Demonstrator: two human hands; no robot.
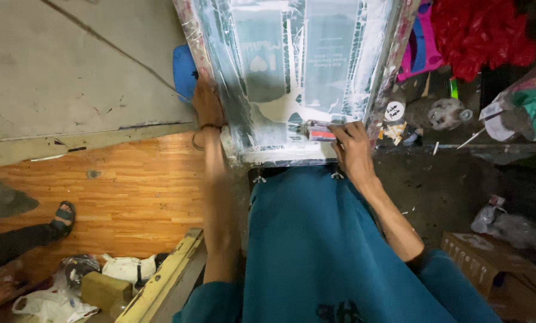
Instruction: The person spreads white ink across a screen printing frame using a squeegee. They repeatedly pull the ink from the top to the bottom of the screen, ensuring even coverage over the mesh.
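The work in hand looked like a printing pass on a large rectangular screen-printing frame (292,66) with a paint-smeared, silvery mesh, which lay flat on the tabletop (447,179) directly in front of the person. The left hand (207,106) gripped the frame's left rail, fingers curled round the edge and thumb side up, with a thin dark band on the wrist; it appeared closed on the rail to steady it. The right hand (353,146) rested at the near edge of the mesh, fingers bent and closed over a small flat red-and-white tool (320,133), possibly a squeegee or scraper, though too little of it showed to be sure. Both forearms reached straight forward from the teal-clothed body, elbows low and nearly symmetric.

By my judgement the tool sat at the near end of a stroke. A further move would call for keeping the frame pinned with the left hand while the right kept even pressure along the mesh.

A crumpled red plastic bag (483,30) lay at the far right, and someone else's sandalled foot (61,216) rested on the orange wood-patterned floor (136,191).
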